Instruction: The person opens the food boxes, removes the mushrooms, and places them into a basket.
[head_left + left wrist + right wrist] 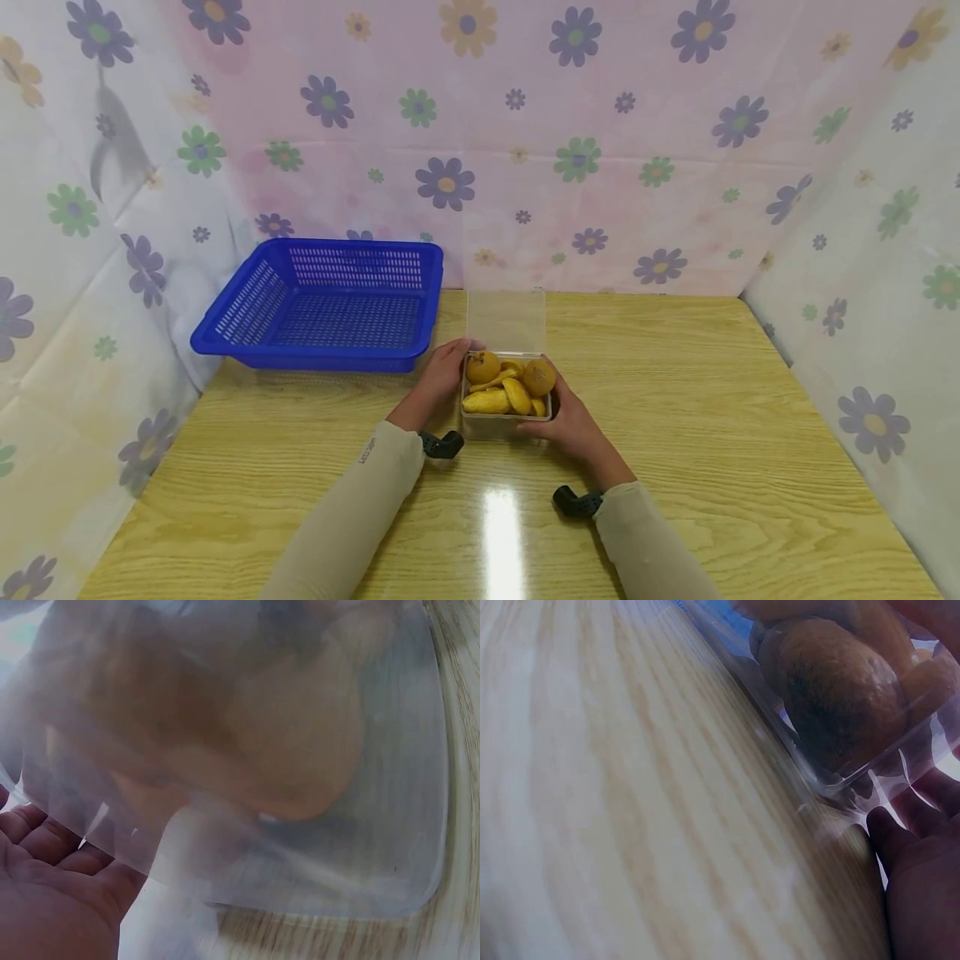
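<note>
A clear plastic box (493,429) stands in front of me, its transparent lid (506,321) swung back at the far side. Yellow elongated and curved pieces (486,402) fill it, along with two round orange-brown items (483,367) bearing dark marks. My left hand (444,373) holds the box's left side, fingers toward the back corner. On the right side my right hand (567,418) grips it, thumb along the front and fingers behind the right wall. The right wrist view shows a brown rounded item (840,694) through the clear wall, close to my fingers (889,829).
A blue perforated plastic basket (330,364) stands at the back left of the wood-grain table (697,433), with nothing seen inside. Flower-print cloth (600,183) hangs behind the table and along both sides. Light reflects off the table near the front.
</note>
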`<state>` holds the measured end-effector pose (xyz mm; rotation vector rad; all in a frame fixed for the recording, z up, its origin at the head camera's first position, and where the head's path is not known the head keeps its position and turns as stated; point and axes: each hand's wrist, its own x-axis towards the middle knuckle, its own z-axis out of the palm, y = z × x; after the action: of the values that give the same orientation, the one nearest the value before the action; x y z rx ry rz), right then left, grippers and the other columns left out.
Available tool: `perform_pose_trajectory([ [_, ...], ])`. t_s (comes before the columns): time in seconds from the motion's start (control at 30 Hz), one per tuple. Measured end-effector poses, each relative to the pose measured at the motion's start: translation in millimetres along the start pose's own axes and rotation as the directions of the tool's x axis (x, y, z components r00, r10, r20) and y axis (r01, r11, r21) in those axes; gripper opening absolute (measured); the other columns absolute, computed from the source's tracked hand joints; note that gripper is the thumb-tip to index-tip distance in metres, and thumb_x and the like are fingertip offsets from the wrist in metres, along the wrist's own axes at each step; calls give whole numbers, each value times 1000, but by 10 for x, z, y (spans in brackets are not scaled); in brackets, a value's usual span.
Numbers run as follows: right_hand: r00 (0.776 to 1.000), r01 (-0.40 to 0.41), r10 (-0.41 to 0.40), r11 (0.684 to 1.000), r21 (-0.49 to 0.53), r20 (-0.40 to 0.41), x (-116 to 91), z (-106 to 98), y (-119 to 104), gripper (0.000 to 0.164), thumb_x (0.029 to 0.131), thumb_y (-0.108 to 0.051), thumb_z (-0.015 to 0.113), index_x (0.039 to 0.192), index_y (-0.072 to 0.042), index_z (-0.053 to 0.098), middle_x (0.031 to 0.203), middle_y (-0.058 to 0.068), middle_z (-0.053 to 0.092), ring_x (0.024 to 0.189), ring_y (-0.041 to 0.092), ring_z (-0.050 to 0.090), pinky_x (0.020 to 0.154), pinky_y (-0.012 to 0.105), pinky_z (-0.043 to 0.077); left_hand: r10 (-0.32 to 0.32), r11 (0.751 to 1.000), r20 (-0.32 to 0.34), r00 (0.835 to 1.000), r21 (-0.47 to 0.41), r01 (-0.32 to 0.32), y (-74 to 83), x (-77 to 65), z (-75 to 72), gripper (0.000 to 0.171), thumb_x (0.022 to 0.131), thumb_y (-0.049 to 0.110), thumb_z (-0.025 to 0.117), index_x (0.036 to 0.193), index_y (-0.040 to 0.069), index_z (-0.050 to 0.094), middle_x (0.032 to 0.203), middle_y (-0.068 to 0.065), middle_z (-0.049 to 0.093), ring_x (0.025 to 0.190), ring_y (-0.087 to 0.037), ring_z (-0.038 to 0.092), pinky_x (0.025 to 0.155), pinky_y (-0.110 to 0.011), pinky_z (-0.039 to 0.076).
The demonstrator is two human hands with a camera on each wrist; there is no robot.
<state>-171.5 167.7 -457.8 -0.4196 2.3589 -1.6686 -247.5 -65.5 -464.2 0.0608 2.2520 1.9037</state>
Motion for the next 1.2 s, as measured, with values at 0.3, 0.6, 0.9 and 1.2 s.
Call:
perform_pose_trajectory([
  [0.3,999,42,-42,999,8,-30,121,31,368,118,73,-25,86,157,-28,3,160,4,24,148,27,24,119,51,22,5,1000,52,999,-3,-5,57,-26,-29,45,107,30,31,125,2,62,133,-15,59,124,-27,53,109,-44,42],
  [0.6,999,29,-29,999,31,-18,128,14,331,118,74,-13,84,157,-25,2,161,10,21,148,30,21,120,50,18,53,995,65,996,84,-59,69,-80,-55,44,107,27,33,144,7,46,90,-4,54,82,-18,49,80,-30,45],
  [0.9,998,59,-57,995,80,-26,145,-10,369,117,74,-13,84,157,-31,4,160,4,22,148,25,21,120,47,19,110,975,51,993,189,-118,116,-184,-36,52,105,30,40,152,10,32,150,-16,42,138,-30,41,113,-47,35],
  [1.2,999,42,-43,996,73,10,114,-45,192,117,76,-11,83,158,-18,0,161,13,18,148,31,19,120,51,17,142,979,70,987,135,-150,149,-282,-39,58,103,28,47,154,14,25,150,-17,41,139,-32,41,113,-49,36],
])
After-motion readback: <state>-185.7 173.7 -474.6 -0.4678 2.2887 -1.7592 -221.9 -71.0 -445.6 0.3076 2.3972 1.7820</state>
